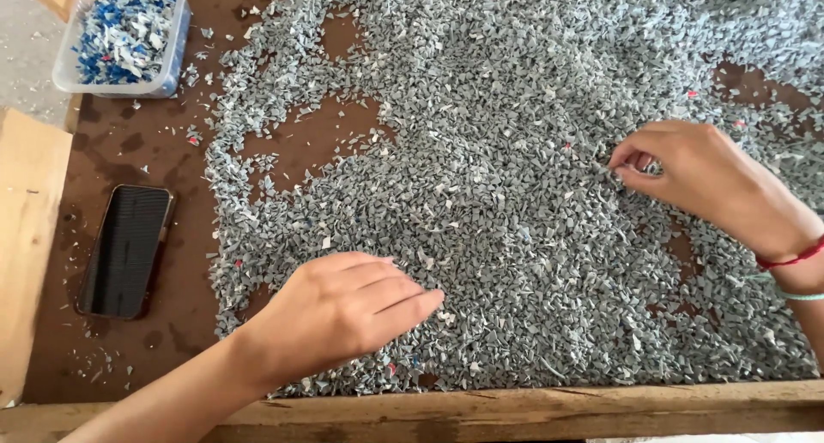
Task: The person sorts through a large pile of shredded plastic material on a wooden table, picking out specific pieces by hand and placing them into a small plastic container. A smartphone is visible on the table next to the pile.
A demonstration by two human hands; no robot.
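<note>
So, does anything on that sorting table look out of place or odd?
A phone lies face-up on the brown board beside the grey plastic flakes, with stray flakes around it. A few red flecks dot the grey.

Bright, even daylight is falling on my sorting table; my left hand [339,310] is casting only a soft shadow, everything's staying sharp.

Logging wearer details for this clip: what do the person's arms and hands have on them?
Both forearms are bare, no sleeves or gloves visible. The left hand shows no rings or bands. The right hand has a thin red cord bracelet at the wrist and a pale green band just behind it.
</note>
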